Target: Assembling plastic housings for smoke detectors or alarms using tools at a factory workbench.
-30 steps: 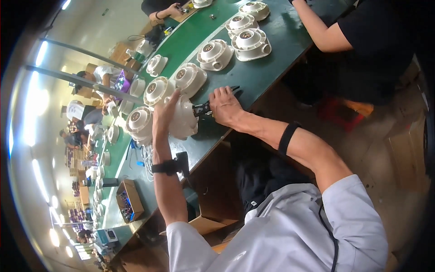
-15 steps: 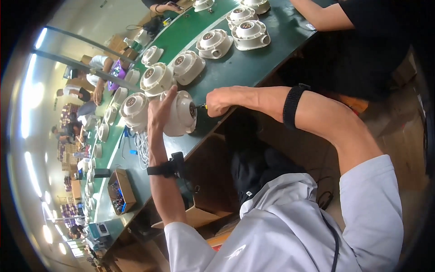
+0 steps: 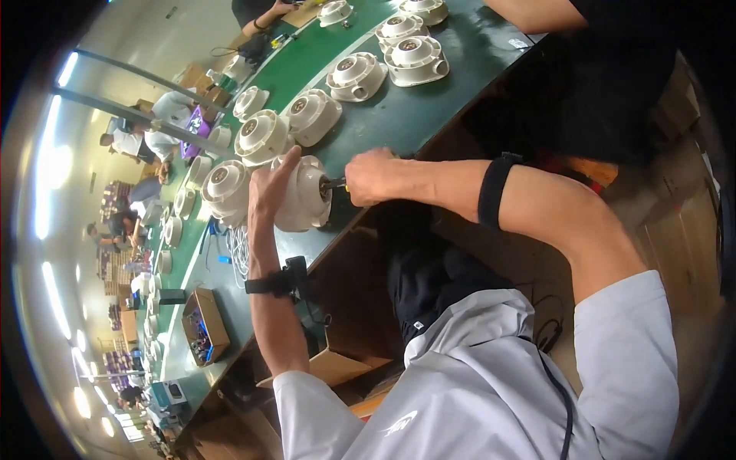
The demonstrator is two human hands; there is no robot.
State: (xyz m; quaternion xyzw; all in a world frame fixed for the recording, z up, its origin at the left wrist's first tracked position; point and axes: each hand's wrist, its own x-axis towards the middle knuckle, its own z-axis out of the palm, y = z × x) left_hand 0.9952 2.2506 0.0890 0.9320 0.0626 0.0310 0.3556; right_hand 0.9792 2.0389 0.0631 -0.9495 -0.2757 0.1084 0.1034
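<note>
A white round housing (image 3: 303,201) stands tipped on its side near the table's front edge, its dark metal centre turned toward my right. My left hand (image 3: 272,184) is closed over its back rim, thumb up. In my right hand (image 3: 370,178) is a screwdriver (image 3: 336,184), gripped in a fist so that little more than its thin dark shaft shows. The shaft points left into the housing's centre; whether the tip sits on a screw is too small to tell. Close behind my left hand sits another white housing (image 3: 225,184), lying flat with its centre up.
More white housings (image 3: 313,116) stand in a row along the green table (image 3: 418,115). A coil of white cable (image 3: 238,253) and an open cardboard box (image 3: 217,331) of small parts lie to the left. A co-worker's arm (image 3: 529,14) rests at the far right; others work beyond.
My right fist has turned slightly, and more of the screwdriver's shaft shows against the housing's centre. My left hand keeps its hold. The co-worker's hand at the top has shifted.
</note>
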